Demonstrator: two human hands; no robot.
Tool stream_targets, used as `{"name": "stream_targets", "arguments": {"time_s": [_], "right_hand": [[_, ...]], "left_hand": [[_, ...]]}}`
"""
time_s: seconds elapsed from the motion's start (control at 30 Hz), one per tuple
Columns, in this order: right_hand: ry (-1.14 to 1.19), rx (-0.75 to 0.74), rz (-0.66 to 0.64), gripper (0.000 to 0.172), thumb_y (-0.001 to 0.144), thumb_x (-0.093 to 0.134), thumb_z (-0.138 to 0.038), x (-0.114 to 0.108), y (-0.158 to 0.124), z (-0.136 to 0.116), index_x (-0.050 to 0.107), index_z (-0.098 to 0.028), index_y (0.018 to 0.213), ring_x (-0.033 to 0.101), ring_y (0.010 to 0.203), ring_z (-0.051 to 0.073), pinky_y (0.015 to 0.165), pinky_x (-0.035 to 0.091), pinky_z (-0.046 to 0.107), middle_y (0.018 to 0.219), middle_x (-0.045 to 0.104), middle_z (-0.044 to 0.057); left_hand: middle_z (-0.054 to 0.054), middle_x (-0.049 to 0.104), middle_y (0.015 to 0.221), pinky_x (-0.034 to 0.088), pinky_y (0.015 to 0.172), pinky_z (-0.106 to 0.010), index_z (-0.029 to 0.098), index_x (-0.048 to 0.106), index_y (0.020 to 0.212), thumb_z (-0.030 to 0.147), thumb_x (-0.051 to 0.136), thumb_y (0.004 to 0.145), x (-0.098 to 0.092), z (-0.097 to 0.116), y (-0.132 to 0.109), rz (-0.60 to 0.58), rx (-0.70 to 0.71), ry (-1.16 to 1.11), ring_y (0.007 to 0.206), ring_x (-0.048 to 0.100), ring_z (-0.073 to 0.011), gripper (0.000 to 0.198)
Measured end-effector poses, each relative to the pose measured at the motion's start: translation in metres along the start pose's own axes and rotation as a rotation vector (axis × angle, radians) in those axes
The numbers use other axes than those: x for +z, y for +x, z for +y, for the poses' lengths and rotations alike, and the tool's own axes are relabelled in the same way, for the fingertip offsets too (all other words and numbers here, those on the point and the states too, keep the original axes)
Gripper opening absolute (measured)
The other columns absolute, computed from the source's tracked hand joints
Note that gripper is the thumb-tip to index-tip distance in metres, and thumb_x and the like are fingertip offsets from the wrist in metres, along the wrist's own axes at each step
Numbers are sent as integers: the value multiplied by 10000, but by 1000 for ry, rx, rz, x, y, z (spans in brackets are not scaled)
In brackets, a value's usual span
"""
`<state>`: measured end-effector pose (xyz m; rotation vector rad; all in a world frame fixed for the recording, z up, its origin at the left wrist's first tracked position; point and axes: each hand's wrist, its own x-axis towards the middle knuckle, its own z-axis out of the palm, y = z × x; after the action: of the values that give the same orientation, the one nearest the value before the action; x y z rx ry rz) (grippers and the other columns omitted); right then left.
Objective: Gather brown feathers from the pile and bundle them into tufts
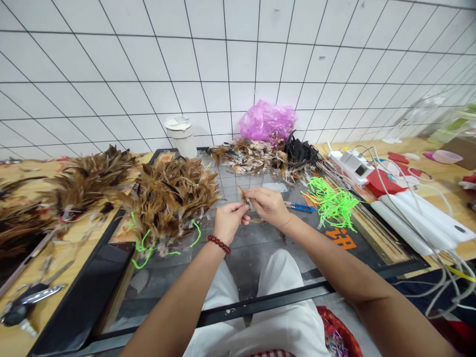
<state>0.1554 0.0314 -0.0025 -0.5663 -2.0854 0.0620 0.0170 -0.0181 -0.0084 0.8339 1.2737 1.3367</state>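
Observation:
Over the middle of the dark glass tabletop (238,267), both hands meet around a small brown feather (242,195). My left hand (227,220), with a red bead bracelet at the wrist, pinches its lower end between thumb and fingers. From the other side, my right hand (268,204) has its fingertips closed at the same spot. A large heap of brown feathers (174,191) lies left of my hands, with bright green strips among them. Right of my hands are blue snips (300,207) and a tangle of green strips (330,201).
A white lidded cup (182,136) and a pink plastic bag (267,120) stand near the tiled wall. Pale and black feathers (256,157) lie before the bag. Chargers and cables (353,166) occupy the right; keys (31,302) and a dark flat object (85,292) are at left.

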Motion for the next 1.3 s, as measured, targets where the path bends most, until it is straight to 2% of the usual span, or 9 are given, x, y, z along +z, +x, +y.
{"name": "stream_targets", "arguments": {"time_s": [0.2,0.47,0.6,0.73,0.87,0.93,1.07,1.13,1.3], "right_hand": [[109,107,1,207,845,472,-117,-2,2,-7,661,-181,901,659,868,135,803,523,259,913,711,70],[641,777,191,195,726,691,-344,-4,14,-2,683,-180,829,612,674,121,651,494,253,766,690,23],[861,970,85,271,673,719,-418,-6,14,7,663,-162,742,578,603,101,595,465,235,672,648,12],[811,916,-97,268,663,716,-403,-3,8,9,673,-157,759,576,661,113,609,448,237,725,646,22],[561,775,-203,389,623,750,-300,-7,7,10,682,-172,984,566,771,129,701,446,265,921,656,42],[643,761,-279,394,670,724,-336,-12,10,7,667,-167,1022,569,778,128,737,447,276,919,658,38],[1054,710,-568,302,768,645,-434,-21,16,-5,654,-138,831,596,729,132,729,458,279,724,643,14],[1120,728,-558,299,753,667,-432,-20,16,-8,641,-135,761,585,663,118,680,455,261,660,627,3],[1016,853,-265,299,650,754,-410,-12,13,-7,620,-143,631,529,567,83,580,423,223,603,602,-18]], "left_hand": [[-25,629,555,477,430,-220,91,674,679,257,756,576,0,-2,1,14,14,6,442,568,-106,211],[-21,617,572,467,435,-217,108,603,631,316,759,595,-4,2,-1,-21,45,-89,450,566,-102,263],[-45,663,684,491,474,-234,115,569,688,318,763,605,-7,5,0,10,19,-227,492,593,-106,293],[-52,678,732,499,500,-227,117,558,707,281,762,620,-9,8,0,23,3,-279,512,599,-97,276],[-36,657,665,485,480,-203,112,585,684,280,772,612,-13,12,-2,-70,-47,-270,503,587,-89,262],[-38,646,630,462,444,-190,100,604,655,289,786,594,-16,14,-3,-174,-83,-214,481,571,-85,269],[-51,640,596,437,408,-187,84,629,625,304,808,564,-20,16,-5,-391,-161,-114,452,557,-88,290],[-52,647,606,444,415,-188,85,635,639,302,810,569,-21,17,-6,-453,-191,-100,454,561,-88,287],[-121,707,857,502,501,-207,86,680,800,376,750,661,-19,18,-8,-463,-176,-112,574,622,-108,329]]}}
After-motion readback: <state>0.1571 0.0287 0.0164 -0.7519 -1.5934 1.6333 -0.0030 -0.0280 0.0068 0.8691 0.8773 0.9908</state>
